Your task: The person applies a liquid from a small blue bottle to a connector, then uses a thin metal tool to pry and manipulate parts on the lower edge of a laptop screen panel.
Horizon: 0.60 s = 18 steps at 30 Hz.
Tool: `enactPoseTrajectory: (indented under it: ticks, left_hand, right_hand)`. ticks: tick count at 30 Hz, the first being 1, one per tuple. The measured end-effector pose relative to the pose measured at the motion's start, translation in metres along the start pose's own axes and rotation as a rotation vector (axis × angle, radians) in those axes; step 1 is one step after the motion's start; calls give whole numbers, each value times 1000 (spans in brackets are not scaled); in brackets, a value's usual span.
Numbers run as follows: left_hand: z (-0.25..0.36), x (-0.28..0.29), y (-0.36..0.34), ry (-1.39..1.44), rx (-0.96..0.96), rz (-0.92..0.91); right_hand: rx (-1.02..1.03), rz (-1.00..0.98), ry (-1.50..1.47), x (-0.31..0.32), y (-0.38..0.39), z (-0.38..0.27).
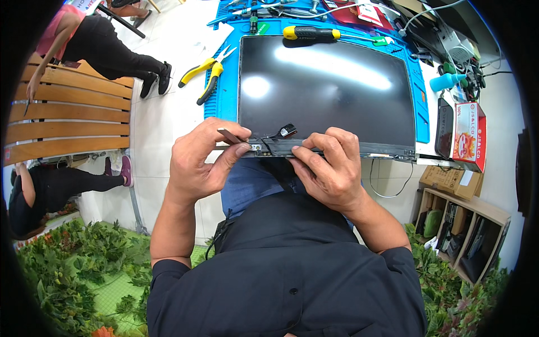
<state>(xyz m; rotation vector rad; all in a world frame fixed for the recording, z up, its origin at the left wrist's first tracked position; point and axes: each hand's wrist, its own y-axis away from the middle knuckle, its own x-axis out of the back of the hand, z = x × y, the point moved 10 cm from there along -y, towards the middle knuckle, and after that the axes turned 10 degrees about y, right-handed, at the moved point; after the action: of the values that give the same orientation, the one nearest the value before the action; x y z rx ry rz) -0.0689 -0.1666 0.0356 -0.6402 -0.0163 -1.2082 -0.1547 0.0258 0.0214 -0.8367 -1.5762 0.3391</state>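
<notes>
A dark laptop screen [325, 95] lies face up in front of me, its lower edge toward my body. At its lower left corner my left hand [193, 160] is closed, thumb and forefinger pinching a flat metal hinge [227, 135] that sticks out to the left. A small silver bracket with holes [256, 148] shows beside the thumb tip. My right hand [331, 165] pinches the screen's lower edge near the middle, fingers curled. Between the hands, a short black cable with a small connector [287, 131] rests on the panel.
Under the screen is a blue work mat [222, 104]. Yellow-black pliers [206, 73] lie to its left, and a yellow-black screwdriver [311, 33] along the top edge. A blue bottle [445, 82] and red box [470, 137] stand right. Two people are at the left by a wooden bench [78, 109].
</notes>
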Motion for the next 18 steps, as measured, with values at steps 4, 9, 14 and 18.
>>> enactPoseTrajectory:
  ticks: [4, 9, 14, 18]
  left_hand:
    - [-12, 5, 9, 135, 70, 71]
    - [-19, 11, 20, 172, 80, 85]
    - [-21, 25, 36, 180, 80, 123]
    - [-30, 42, 62, 255, 146, 263]
  right_hand:
    - [6, -14, -16, -2, -3, -3]
    - [50, 32, -56, 1, -6, -12]
    - [226, 88, -342, 22, 13, -26]
    - [-1, -139, -429, 8, 69, 5]
